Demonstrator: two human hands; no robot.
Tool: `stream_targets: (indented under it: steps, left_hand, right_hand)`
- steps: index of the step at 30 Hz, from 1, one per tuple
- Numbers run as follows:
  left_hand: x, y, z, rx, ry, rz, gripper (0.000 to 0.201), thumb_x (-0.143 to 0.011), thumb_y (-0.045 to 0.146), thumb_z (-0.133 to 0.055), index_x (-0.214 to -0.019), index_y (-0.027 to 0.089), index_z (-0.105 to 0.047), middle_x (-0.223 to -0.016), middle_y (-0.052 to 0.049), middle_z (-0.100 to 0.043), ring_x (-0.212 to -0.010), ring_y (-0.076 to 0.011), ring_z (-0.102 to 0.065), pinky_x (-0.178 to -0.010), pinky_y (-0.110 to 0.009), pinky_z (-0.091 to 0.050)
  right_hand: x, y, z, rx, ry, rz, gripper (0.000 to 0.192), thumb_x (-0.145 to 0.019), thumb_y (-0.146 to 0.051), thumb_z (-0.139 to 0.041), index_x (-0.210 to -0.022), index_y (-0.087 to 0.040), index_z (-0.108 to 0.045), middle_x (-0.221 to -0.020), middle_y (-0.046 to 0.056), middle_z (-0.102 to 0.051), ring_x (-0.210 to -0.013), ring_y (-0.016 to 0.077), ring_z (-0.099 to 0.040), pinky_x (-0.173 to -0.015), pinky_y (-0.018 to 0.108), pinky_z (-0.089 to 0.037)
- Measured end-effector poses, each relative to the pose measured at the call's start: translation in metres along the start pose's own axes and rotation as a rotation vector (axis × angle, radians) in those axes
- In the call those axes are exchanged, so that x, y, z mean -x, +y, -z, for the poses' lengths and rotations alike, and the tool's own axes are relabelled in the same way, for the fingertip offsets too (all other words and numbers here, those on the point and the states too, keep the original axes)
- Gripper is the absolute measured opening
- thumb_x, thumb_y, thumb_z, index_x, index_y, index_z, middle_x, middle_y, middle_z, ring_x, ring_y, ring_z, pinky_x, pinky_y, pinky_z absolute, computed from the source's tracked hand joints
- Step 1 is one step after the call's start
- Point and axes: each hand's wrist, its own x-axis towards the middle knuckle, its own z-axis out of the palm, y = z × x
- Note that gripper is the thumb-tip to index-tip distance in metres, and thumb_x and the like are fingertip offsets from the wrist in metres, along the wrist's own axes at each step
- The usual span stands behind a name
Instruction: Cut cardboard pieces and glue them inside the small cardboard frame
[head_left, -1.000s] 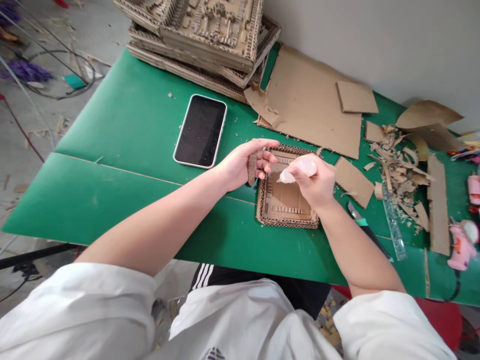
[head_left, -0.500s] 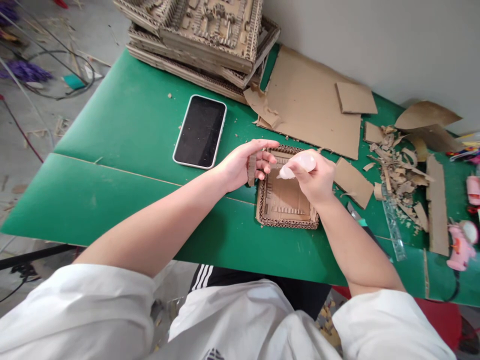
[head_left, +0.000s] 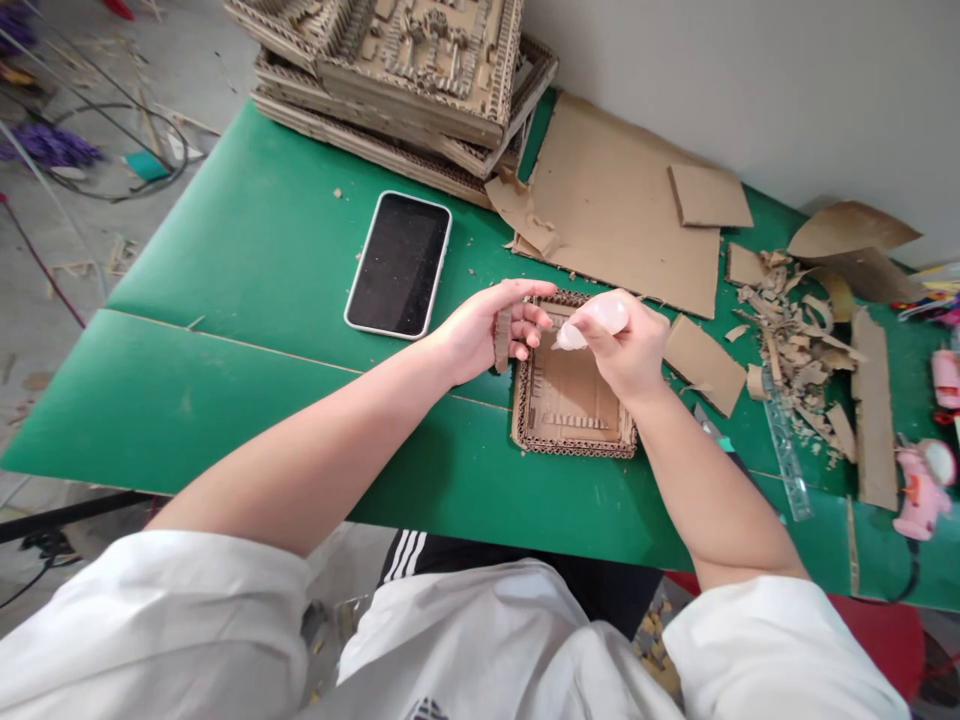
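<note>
My left hand [head_left: 484, 330] pinches a short corrugated cardboard strip [head_left: 502, 340], held upright just left of a small square cardboard tray [head_left: 570, 440] with a corrugated border. My right hand [head_left: 626, 350] grips a small translucent glue bottle [head_left: 596, 320]. The bottle's nozzle points left toward the strip, above the tray's far left corner. The tray lies flat on the green table [head_left: 262, 300], partly covered by my right hand.
A phone [head_left: 399, 263] lies face up left of my hands. Stacked cardboard models [head_left: 405, 70] stand at the back. Cardboard sheets [head_left: 622, 200] and scraps [head_left: 802, 340] lie to the right, with a clear ruler [head_left: 787, 450], a knife [head_left: 709, 425] and a pink glue gun [head_left: 919, 485].
My right hand has moved the glue bottle slightly left and up, closer to the strip. My left hand has stayed almost still.
</note>
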Motion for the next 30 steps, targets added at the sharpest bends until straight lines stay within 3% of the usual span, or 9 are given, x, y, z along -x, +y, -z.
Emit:
stream_targets:
  steps: [30]
  left_hand:
    - [0.001, 0.0, -0.001, -0.011, 0.004, 0.001, 0.026, -0.085, 0.031, -0.05, -0.103, 0.014, -0.057, -0.071, -0.001, -0.06, -0.053, -0.0078, -0.055, -0.044, -0.018, -0.039]
  right_hand:
    - [-0.011, 0.006, -0.004, 0.083, 0.061, -0.008, 0.051, -0.078, -0.068, -0.045, -0.065, -0.02, -0.057, -0.054, -0.001, -0.057, -0.05, 0.0099, -0.051, -0.05, 0.025, -0.039]
